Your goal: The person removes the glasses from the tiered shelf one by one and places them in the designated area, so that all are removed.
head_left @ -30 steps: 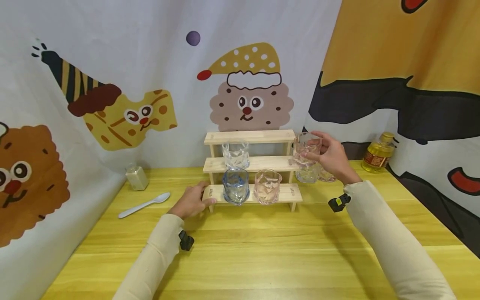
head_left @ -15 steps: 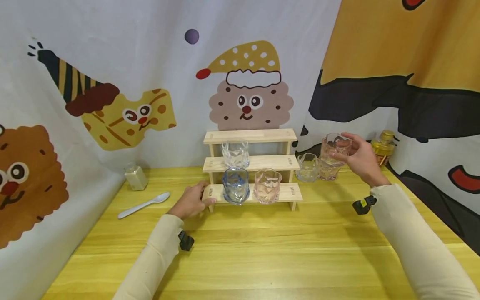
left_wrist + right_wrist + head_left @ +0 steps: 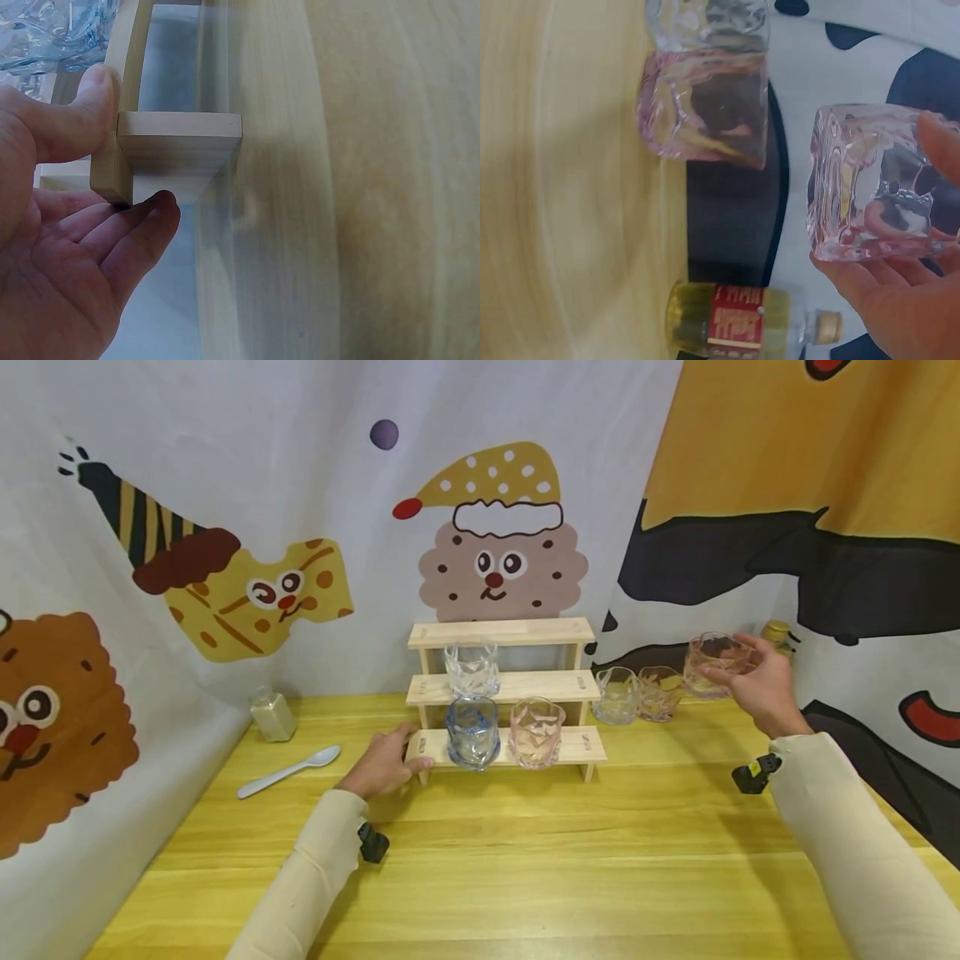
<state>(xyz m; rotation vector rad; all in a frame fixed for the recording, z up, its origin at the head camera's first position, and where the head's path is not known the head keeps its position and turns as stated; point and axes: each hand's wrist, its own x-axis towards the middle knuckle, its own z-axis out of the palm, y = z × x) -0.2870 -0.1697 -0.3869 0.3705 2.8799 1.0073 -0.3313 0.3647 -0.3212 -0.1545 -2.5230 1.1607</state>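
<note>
Yellow surface [image 3: 525,860]: at three o'clock, the right hand [image 3: 768,685] holds a raised pink glass [image 3: 705,653], which a loose pinch could drop; the left hand [image 3: 384,763] grips the rack [image 3: 536,687].

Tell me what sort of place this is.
Likely a staged tabletop set rather than a working kitchen, though the wider room is out of view. Cartoon-printed cloth hangs behind a wood-grain table, where a small tiered wooden rack displays three glasses.
</note>
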